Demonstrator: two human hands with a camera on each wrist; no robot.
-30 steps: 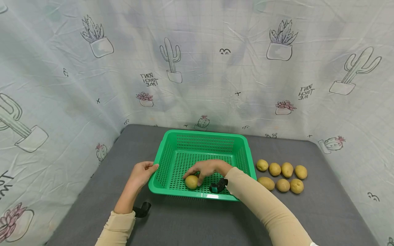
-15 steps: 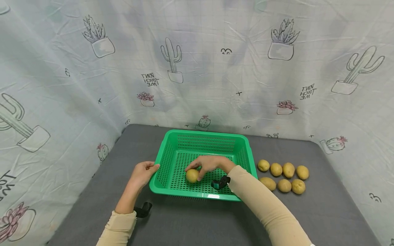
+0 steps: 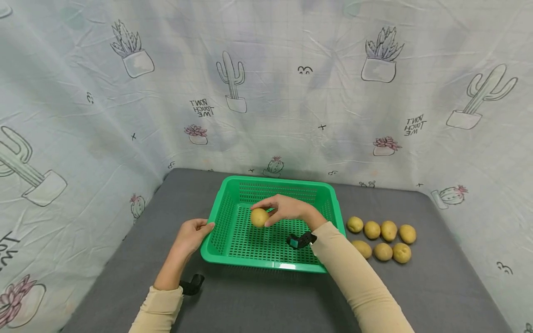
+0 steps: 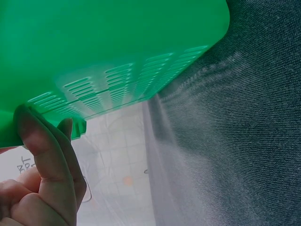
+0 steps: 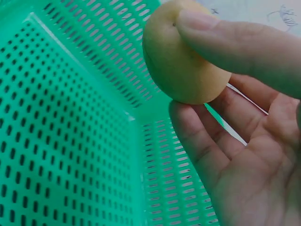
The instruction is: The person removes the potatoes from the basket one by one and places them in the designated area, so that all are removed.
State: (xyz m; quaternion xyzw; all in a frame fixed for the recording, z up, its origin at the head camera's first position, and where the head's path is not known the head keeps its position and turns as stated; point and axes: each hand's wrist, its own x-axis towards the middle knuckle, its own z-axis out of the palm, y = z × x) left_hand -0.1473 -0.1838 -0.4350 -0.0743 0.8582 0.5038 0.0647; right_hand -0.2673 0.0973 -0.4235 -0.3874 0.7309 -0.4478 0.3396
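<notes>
A green plastic basket (image 3: 272, 264) with slotted walls stands in the middle of the table. My left hand (image 3: 192, 238) pinches its left rim; in the left wrist view the fingers (image 4: 49, 160) curl under the rim from outside. Over the basket, my right hand (image 3: 287, 208) holds a yellow potato (image 3: 259, 218) between thumb and fingers. The right wrist view shows this potato (image 5: 183, 56) up close, the thumb (image 5: 235, 40) across its top and the fingertips under it, with the basket floor (image 5: 61, 141) below.
Several more potatoes (image 3: 383, 252) lie in two rows on the grey cloth-covered table (image 3: 266, 300), right of the basket. A white curtain (image 3: 275, 92) printed with cacti hangs behind and along both sides.
My right hand has lifted the potato from low near the basket's front wall, upward and toward the back. The left hand stays on the rim.
</notes>
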